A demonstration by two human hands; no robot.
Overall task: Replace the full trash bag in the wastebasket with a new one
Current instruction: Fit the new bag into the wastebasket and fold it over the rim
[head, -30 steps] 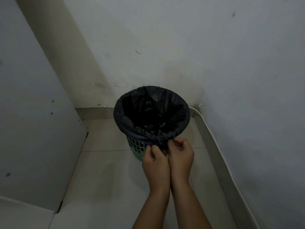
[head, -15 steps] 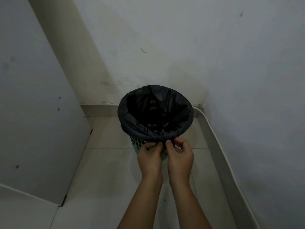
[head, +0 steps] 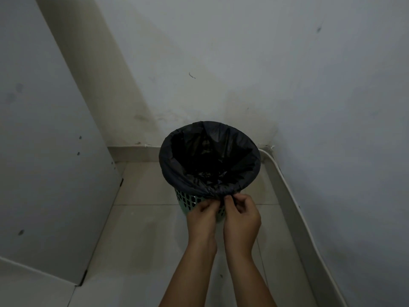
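Observation:
A black trash bag (head: 177, 171) lines a green perforated wastebasket (head: 188, 199) standing in the room's corner; its edge is folded over the rim and gathered into a bunch at the near side. My left hand (head: 202, 218) and my right hand (head: 241, 218) are side by side at that bunch, fingers pinched on the gathered plastic. The bag's inside is dark and I cannot tell what it holds. The hands hide most of the basket's front.
White walls (head: 309, 107) meet behind the basket. A white cable (head: 294, 200) runs along the skirting at the right. A pale panel (head: 51, 173) stands at the left. Tiled floor (head: 137, 240) lies open to the left of my arms.
My hands have stayed pinched on the bag's gathered edge, shifting slightly. The view has drifted, so the basket sits a little more to the right.

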